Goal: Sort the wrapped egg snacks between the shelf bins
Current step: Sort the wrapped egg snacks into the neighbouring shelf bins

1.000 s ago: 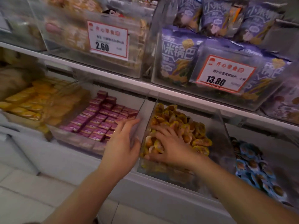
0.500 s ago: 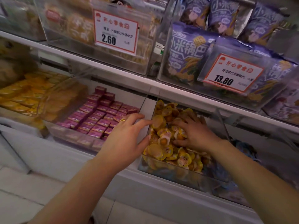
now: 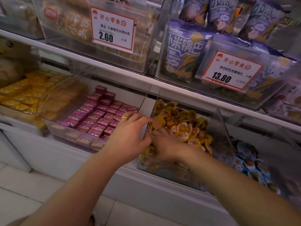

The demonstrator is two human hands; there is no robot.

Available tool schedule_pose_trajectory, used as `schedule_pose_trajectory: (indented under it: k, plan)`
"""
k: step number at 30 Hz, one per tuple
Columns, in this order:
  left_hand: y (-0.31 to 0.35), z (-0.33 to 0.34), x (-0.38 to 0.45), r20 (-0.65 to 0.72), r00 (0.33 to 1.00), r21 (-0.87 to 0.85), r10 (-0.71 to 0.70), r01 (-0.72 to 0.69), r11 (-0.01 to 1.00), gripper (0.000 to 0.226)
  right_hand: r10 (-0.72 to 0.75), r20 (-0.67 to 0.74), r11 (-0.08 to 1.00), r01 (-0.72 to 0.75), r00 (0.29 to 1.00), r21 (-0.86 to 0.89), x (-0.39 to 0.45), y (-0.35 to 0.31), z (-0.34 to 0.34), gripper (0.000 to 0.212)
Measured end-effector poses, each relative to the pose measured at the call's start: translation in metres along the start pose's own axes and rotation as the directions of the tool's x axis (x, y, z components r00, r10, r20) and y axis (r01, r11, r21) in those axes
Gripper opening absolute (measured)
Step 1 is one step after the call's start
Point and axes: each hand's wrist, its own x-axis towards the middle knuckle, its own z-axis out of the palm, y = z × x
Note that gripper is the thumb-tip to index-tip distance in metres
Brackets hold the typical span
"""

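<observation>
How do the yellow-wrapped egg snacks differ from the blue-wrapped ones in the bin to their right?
The yellow-wrapped egg snacks fill the middle clear bin; the blue-wrapped egg snacks lie in the bin to its right. Both hands reach into the yellow pile; none touches the blue. Both are small, loose, individually wrapped packs.

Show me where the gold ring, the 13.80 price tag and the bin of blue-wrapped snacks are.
gold ring [image 3: 124,117], head view, on the band over the left hand's finger.
13.80 price tag [image 3: 231,70], head view, middle of the white card.
bin of blue-wrapped snacks [image 3: 247,162], head view, on the blue packets.
</observation>
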Motion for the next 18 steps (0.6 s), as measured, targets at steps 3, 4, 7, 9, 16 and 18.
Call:
schedule_pose_trajectory:
  k: [3, 4, 7, 9, 16, 18]
  plan:
    - [-0.002, 0.000, 0.000, 0.007, 1.000, -0.013, 0.000, 0.000, 1.000, 0.045, -0.116, -0.109, 0.986, 0.102, 0.987, -0.130, -0.004, 0.003, 0.007, 0.050]
    - [-0.003, -0.001, 0.000, 0.008, 1.000, -0.010, 0.006, -0.006, 1.000, 0.044, -0.136, -0.134, 0.984, 0.118, 0.982, -0.134, -0.007, 0.006, 0.008, 0.049]
    - [-0.004, -0.002, -0.001, -0.010, 1.000, 0.007, 0.025, -0.025, 1.000, 0.040, -0.045, -0.206, 0.996, 0.029, 0.977, -0.080, -0.017, 0.036, -0.002, 0.040]
    - [-0.004, -0.001, -0.001, -0.016, 0.999, 0.009, 0.030, -0.030, 1.000, 0.038, 0.022, -0.254, 0.994, -0.048, 0.967, -0.095, -0.022, 0.068, -0.014, 0.025]
    - [-0.002, 0.000, 0.004, -0.020, 1.000, -0.014, 0.011, -0.011, 1.000, 0.037, -0.006, -0.134, 1.000, 0.009, 0.991, 0.022, -0.042, 0.068, -0.008, 0.036]
    - [-0.003, 0.001, 0.004, -0.014, 1.000, -0.008, 0.008, -0.008, 1.000, 0.038, -0.031, -0.232, 0.993, 0.056, 0.972, 0.104, -0.048, 0.051, -0.008, 0.028]
